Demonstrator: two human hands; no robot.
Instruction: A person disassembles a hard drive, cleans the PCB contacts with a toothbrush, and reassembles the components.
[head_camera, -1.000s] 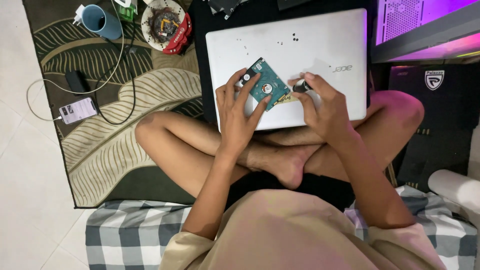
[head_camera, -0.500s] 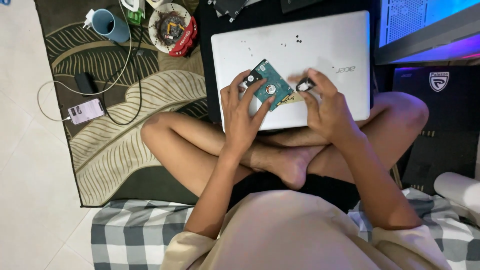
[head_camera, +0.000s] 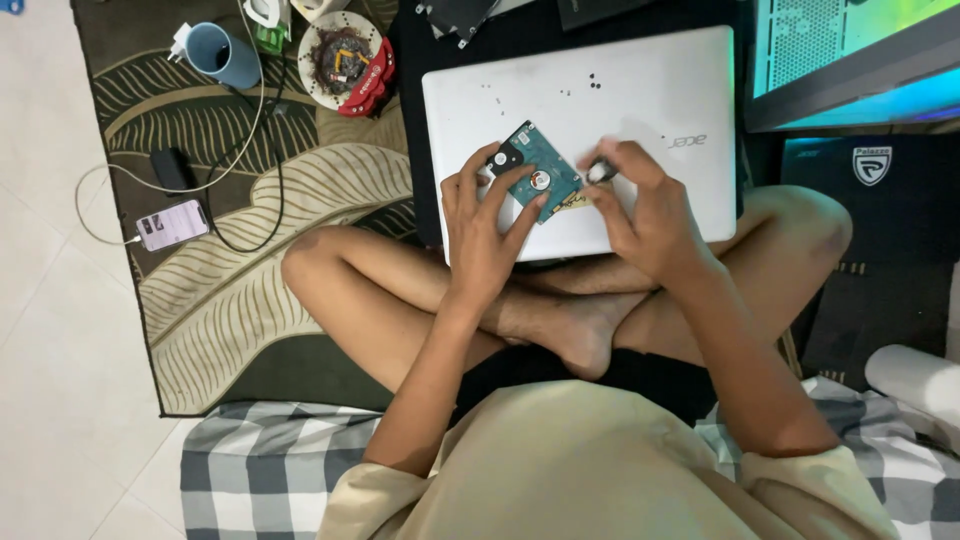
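1. My left hand (head_camera: 487, 235) has its fingers (head_camera: 520, 212) spread and pressed around a small hard drive (head_camera: 538, 181), holding it by its edges with the green circuit board facing up.
2. My right hand (head_camera: 650, 215) has its fingers curled together, pinching a small dark tool (head_camera: 600, 172) whose tip meets the right edge of the drive. The tool is blurred, so I cannot tell its exact kind.
3. The drive sits tilted, just above the closed lid of a white laptop (head_camera: 640, 100), which lies flat in front of my crossed legs (head_camera: 560, 300).
4. A few tiny dark screws (head_camera: 594, 77) are scattered on the laptop lid, apart from my hands.
5. To my left, on a dark rug with a leaf pattern (head_camera: 250, 290), there is a blue mug (head_camera: 222, 54), a round white dish holding small parts (head_camera: 340, 58), and a phone (head_camera: 172, 224) plugged into a white cable.
6. I am sitting on a grey and white checked cloth (head_camera: 260, 470).
7. At the upper right stands a glowing computer case (head_camera: 850, 50).
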